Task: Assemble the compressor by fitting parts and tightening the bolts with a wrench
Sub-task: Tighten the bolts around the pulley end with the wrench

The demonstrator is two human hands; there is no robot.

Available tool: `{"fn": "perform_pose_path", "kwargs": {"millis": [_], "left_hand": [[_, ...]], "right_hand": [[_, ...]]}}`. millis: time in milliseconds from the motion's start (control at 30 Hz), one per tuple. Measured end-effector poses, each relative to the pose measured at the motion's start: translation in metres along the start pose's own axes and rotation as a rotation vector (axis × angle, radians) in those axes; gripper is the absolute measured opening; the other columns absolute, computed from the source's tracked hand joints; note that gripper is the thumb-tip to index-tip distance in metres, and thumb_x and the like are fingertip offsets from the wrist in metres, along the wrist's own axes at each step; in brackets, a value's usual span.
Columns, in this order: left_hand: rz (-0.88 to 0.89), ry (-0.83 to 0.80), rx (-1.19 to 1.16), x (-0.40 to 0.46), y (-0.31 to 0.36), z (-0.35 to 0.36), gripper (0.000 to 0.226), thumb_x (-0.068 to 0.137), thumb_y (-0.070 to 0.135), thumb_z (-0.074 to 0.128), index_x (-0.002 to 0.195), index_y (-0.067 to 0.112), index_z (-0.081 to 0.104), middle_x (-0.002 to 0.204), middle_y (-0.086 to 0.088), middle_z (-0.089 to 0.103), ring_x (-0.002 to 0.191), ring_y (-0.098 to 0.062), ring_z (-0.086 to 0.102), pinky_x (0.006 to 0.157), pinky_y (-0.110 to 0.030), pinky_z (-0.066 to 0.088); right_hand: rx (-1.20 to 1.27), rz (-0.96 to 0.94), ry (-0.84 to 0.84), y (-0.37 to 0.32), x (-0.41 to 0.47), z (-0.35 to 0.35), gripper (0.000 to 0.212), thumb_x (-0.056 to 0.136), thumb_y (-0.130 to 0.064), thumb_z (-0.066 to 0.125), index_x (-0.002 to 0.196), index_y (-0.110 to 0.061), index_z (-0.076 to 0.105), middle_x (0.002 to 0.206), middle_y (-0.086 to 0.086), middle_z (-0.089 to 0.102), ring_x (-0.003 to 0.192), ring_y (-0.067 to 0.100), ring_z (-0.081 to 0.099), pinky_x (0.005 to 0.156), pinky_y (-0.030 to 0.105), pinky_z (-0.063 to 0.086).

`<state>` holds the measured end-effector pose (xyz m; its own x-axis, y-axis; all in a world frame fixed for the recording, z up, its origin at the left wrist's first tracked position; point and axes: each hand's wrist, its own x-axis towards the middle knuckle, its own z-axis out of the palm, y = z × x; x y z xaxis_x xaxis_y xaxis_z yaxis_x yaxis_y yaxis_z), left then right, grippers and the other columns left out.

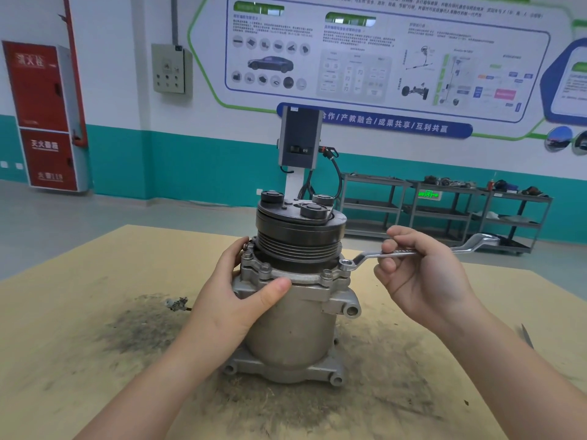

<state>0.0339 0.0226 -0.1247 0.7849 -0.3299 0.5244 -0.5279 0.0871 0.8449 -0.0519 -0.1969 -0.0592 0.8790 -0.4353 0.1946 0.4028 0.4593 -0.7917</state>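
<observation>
A silver compressor (295,328) stands upright on the wooden table (95,360), with a black grooved pulley (298,239) on top. My left hand (241,293) wraps round the left side of its housing, thumb lying across the front under the flange. My right hand (422,274) grips the shaft of a silver ring wrench (359,258). The wrench's ring end sits over a bolt (347,263) on the right of the flange. Two more flange bolts, one at the front left (264,267) and one at the front right (326,275), show.
A small metal part (177,303) lies on the table left of the compressor. Dark grime stains the tabletop around the base. A thin metal tool (527,336) lies at the table's right edge. Behind stand a grey device on a post (300,139) and metal shelf carts (444,211).
</observation>
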Motion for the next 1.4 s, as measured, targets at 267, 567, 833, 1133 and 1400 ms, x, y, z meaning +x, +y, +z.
{"fn": "perform_pose_path", "kwargs": {"millis": [267, 567, 833, 1133, 1400], "left_hand": [[-0.001, 0.039, 0.025, 0.002, -0.005, 0.0, 0.09, 0.052, 0.073, 0.069, 0.133, 0.043, 0.045, 0.122, 0.031, 0.059, 0.113, 0.009, 0.056, 0.086, -0.009, 0.043], [-0.014, 0.059, 0.032, 0.0, 0.001, 0.003, 0.067, 0.058, 0.073, 0.075, 0.116, 0.055, 0.046, 0.11, 0.046, 0.055, 0.103, 0.022, 0.053, 0.071, 0.003, 0.042], [-0.015, 0.057, 0.03, 0.001, 0.0, 0.002, 0.065, 0.054, 0.065, 0.067, 0.114, 0.055, 0.046, 0.106, 0.047, 0.056, 0.101, 0.023, 0.053, 0.068, 0.005, 0.04], [-0.008, 0.073, 0.025, 0.002, -0.004, 0.002, 0.071, 0.053, 0.073, 0.071, 0.117, 0.056, 0.047, 0.111, 0.044, 0.057, 0.104, 0.019, 0.054, 0.071, 0.002, 0.043], [0.037, 0.058, -0.011, 0.002, -0.011, -0.001, 0.071, 0.06, 0.063, 0.077, 0.123, 0.044, 0.051, 0.112, 0.04, 0.06, 0.104, 0.02, 0.054, 0.072, 0.004, 0.04]], "right_hand": [[-0.075, -0.297, 0.014, 0.013, -0.005, -0.002, 0.025, 0.092, 0.004, 0.03, 0.082, -0.008, 0.05, 0.051, 0.007, 0.056, 0.034, 0.02, 0.043, 0.041, 0.022, 0.037], [-0.557, -0.932, -0.152, 0.026, -0.027, 0.004, 0.016, 0.089, -0.007, 0.04, 0.083, -0.017, 0.051, 0.065, -0.003, 0.066, 0.046, 0.017, 0.056, 0.047, 0.027, 0.049], [-0.589, -0.876, -0.153, 0.001, -0.039, 0.021, 0.024, 0.089, -0.007, 0.048, 0.095, -0.03, 0.05, 0.067, 0.008, 0.064, 0.048, 0.02, 0.061, 0.044, 0.033, 0.052], [-0.176, -0.249, 0.106, -0.005, -0.011, 0.011, 0.02, 0.093, 0.005, 0.037, 0.098, -0.011, 0.047, 0.051, 0.007, 0.061, 0.035, 0.017, 0.047, 0.038, 0.023, 0.041], [0.053, -0.164, 0.151, 0.001, 0.004, -0.002, 0.003, 0.097, -0.006, 0.049, 0.094, -0.008, 0.05, 0.058, 0.006, 0.065, 0.042, 0.013, 0.054, 0.043, 0.022, 0.048]]}}
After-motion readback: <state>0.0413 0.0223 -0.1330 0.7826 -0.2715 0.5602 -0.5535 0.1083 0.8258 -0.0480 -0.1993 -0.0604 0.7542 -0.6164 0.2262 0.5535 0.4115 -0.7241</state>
